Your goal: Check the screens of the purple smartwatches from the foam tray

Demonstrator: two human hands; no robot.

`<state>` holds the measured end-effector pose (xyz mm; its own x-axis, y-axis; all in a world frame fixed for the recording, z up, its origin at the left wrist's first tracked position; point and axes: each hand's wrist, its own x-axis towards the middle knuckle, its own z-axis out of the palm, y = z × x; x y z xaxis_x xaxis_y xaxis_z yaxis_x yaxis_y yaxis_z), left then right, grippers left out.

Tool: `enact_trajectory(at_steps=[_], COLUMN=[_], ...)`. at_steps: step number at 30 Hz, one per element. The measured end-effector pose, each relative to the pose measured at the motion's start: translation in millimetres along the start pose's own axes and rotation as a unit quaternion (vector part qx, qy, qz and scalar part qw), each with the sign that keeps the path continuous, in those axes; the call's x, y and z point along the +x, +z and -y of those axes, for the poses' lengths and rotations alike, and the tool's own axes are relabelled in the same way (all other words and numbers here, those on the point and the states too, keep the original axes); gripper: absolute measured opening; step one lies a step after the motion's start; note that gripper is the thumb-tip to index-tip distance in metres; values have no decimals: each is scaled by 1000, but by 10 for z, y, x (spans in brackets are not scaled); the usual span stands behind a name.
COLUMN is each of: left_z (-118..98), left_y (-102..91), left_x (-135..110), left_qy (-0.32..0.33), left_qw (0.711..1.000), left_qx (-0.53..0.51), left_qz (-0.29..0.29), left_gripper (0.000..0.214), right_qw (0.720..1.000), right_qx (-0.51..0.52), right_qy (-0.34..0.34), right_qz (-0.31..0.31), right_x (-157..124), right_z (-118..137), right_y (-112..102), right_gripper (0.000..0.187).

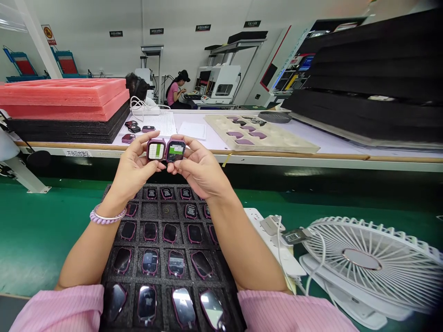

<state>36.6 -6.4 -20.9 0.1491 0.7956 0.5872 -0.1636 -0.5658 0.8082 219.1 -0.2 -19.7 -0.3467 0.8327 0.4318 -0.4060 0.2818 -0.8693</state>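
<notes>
My left hand point(133, 168) pinches a small purple-edged watch body point(156, 150) with a lit green and white screen. My right hand point(199, 168) grips a second watch body point(176, 151), also lit green. Both are held side by side above the far end of a black foam tray point(157, 212). The tray's square pockets hold several more dark-screened watch bodies point(176, 263); one pocket in the second row is bare. A beaded bracelet circles my left wrist.
A white desk fan point(367, 263) and a white power strip point(273, 240) with plugs lie on the green mat at right. Beyond are pink foam sheets point(65, 94), stacked black foam point(374, 83), a beige tray point(259, 133), loose watch bodies point(133, 129). Two people sit far back.
</notes>
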Motion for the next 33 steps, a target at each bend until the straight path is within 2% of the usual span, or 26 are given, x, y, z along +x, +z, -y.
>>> enact_trajectory(at_steps=[4,8,11,18,22,27,33], left_z=[-6,-26,-33,-25,-24,-60,-89], left_y=[9,13,18,23,25,55,75], left_x=[3,11,17,15,12,6,-2], left_qy=[-5,-14,-1,-1,1,-4,-23], left_qw=[1000,998,998,999,999,998,998], left_qx=[20,36,29,37,41,51,39], left_qz=[-7,-48,-61,-33,-34,-32,-36], left_gripper=[58,45,47,53,56,51,50], right_qw=[1000,1000,1000,1000,1000,1000,1000], right_qx=[2,-3,-4,-17,-2,11,-5], right_qy=[0,2,6,-5,-4,-6,0], right_qz=[5,27,28,5,3,2,-8], right_x=[11,18,14,11,10,22,38], right_z=[-8,-18,-20,-34,-23,-25,-63], right_y=[-7,4,21,15,15,5,-31], right_gripper=[59,52,49,56,52,46,51])
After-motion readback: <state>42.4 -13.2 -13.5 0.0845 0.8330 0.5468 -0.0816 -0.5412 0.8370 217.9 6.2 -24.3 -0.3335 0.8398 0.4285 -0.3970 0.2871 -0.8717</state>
